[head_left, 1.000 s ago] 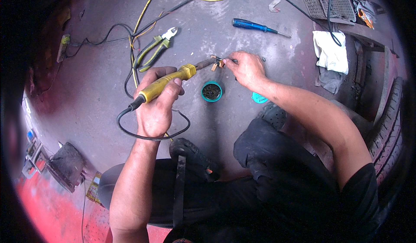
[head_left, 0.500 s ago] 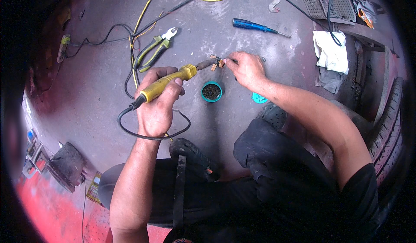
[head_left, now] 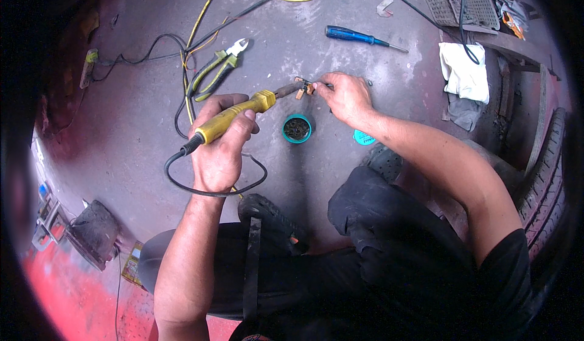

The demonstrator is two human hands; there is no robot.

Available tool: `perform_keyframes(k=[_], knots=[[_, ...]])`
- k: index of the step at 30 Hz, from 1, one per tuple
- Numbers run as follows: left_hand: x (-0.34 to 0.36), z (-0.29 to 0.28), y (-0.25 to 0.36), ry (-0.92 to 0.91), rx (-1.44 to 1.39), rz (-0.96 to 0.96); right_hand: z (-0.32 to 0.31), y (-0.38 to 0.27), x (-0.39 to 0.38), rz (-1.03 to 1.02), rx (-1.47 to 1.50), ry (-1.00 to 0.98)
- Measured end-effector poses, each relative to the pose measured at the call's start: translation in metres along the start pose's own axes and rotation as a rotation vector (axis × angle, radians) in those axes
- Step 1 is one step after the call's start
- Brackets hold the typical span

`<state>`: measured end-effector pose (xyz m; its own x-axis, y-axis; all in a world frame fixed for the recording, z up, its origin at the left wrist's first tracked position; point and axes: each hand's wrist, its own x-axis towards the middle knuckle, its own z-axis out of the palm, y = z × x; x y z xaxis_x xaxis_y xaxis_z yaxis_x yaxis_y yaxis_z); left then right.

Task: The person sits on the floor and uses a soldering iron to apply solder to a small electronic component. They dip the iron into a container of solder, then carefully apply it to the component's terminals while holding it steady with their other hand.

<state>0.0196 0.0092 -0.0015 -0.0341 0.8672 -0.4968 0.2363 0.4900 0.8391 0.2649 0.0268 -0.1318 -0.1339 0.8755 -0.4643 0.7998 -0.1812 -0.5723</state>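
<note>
My left hand [head_left: 224,135] is wrapped round the yellow handle of a soldering iron [head_left: 238,117], whose black cord loops down over my wrist. The iron's dark tip points right and meets a small copper-coloured metal piece [head_left: 300,93] just above the floor. On the other side of that piece, my right hand [head_left: 345,96] is closed in a pinch at its edge; a thin dark bit, perhaps a wire, shows by the fingertips. Below the tip stands a small round teal tin [head_left: 297,128] with dark, crumbly stuff inside. Its likely lid, a teal disc [head_left: 364,136], lies under my right forearm.
Green-handled cutting pliers [head_left: 220,68] lie beyond my left hand, among black and yellow cables [head_left: 185,61]. A blue screwdriver [head_left: 365,38] rests farther off. At right are a white cloth [head_left: 465,72], a metal frame and a tire [head_left: 547,186]. My shoes flank the tin.
</note>
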Motion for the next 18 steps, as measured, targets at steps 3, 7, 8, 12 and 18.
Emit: perform_keyframes(k=[3, 7, 8, 12, 18], knots=[[0.0006, 0.001, -0.0004, 0.0, -0.002, 0.002, 0.0018, 0.003, -0.0003, -0.019, 0.001, 0.03], [0.0002, 0.0009, 0.0009, -0.001, -0.002, -0.005, 0.0007, 0.0008, -0.0005, -0.011, -0.001, 0.017], [0.0003, 0.0012, 0.0004, -0.002, -0.002, -0.001, 0.0, 0.0009, -0.0004, -0.011, -0.008, 0.011], [-0.0003, -0.0009, -0.001, -0.005, 0.003, 0.009, 0.0, 0.0001, 0.0001, -0.03, -0.027, 0.008], [0.0004, 0.0006, -0.001, -0.009, 0.001, 0.0, 0.0011, 0.0023, 0.0002, -0.02, -0.037, 0.008]])
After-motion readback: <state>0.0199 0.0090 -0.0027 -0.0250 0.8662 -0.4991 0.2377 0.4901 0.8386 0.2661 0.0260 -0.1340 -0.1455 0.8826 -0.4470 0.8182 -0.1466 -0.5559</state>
